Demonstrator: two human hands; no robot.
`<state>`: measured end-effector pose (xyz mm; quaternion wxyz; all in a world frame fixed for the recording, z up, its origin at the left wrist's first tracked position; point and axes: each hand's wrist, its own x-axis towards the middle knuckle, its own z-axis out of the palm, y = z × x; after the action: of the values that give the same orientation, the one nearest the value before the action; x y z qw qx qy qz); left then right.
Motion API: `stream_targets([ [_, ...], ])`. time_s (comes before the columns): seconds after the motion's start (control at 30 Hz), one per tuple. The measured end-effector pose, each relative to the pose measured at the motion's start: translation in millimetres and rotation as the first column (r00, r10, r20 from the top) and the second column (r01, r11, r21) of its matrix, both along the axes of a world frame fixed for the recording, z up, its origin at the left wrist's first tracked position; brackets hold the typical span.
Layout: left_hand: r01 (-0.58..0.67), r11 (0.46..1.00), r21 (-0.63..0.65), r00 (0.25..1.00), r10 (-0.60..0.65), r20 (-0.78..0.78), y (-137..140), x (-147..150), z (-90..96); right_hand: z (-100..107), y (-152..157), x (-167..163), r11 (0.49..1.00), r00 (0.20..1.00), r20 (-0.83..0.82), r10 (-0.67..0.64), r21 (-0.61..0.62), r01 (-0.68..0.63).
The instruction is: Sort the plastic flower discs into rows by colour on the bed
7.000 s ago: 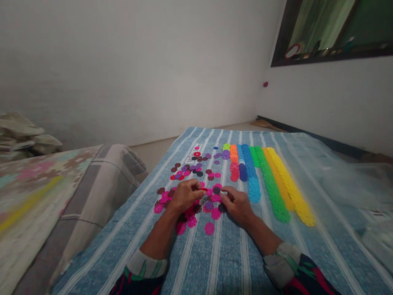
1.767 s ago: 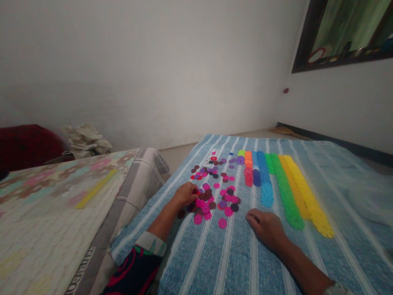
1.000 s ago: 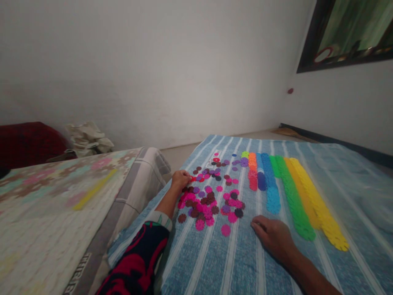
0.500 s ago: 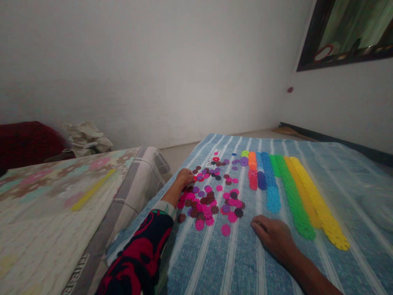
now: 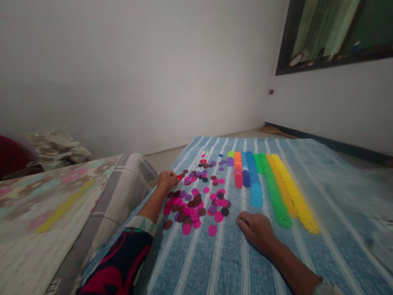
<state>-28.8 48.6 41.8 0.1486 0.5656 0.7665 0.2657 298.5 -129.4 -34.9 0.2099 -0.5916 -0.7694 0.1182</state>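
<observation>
My left hand (image 5: 166, 180) reaches to the far left of a loose scatter of pink, maroon and purple flower-shaped discs (image 5: 196, 207) and pinches a small red disc (image 5: 179, 177) at its fingertips. My right hand (image 5: 257, 230) rests flat on the blue striped cloth (image 5: 221, 262), palm down, holding nothing, just right of a lone pink disc (image 5: 212, 230). Beyond it lie sorted rows of discs: orange and red (image 5: 237, 171), blue (image 5: 252, 180), green (image 5: 273, 192), yellow (image 5: 294, 196).
A second scatter of dark and purple discs (image 5: 204, 168) lies farther back. A folded grey mattress edge (image 5: 123, 184) and a patterned bedspread (image 5: 39, 213) are at the left. White walls stand behind; a dark-framed window (image 5: 334, 37) is at upper right.
My left hand has moved from the near pile out to the far left and picked up red discs. My right hand left the pile and came to rest flat on the cloth. The view shifted.
</observation>
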Motion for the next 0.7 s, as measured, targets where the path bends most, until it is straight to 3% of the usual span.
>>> stream_targets([
  [0.1, 0.139, 0.989, 0.040, 0.979, -0.144, 0.144, -4, 32, 1.5, 2, 1, -1, 1.000, 1.000, 0.020, -0.019, -0.005, 0.019],
  [0.17, 0.289, 0.955, 0.069, 0.911, -0.297, 0.287, -10, 63, -2.2, 5, 1, -2, 1.000, 0.999, 0.034, -0.027, -0.012, 0.028],
  [0.27, 0.459, 0.887, 0.052, 0.822, -0.446, 0.354, -20, 114, -12.2, 10, 0, -3, 0.999, 0.999, 0.041, -0.025, -0.019, 0.026],
  [0.47, 0.611, 0.790, 0.057, 0.759, -0.605, 0.240, -24, 188, -34.5, 13, -1, -2, 1.000, 0.999, 0.049, -0.015, -0.013, 0.015],
  [0.7, 0.629, 0.775, 0.066, 0.763, -0.631, 0.141, -14, 207, -44.2, 15, 1, -3, 0.999, 0.998, 0.057, -0.013, -0.030, 0.015],
])
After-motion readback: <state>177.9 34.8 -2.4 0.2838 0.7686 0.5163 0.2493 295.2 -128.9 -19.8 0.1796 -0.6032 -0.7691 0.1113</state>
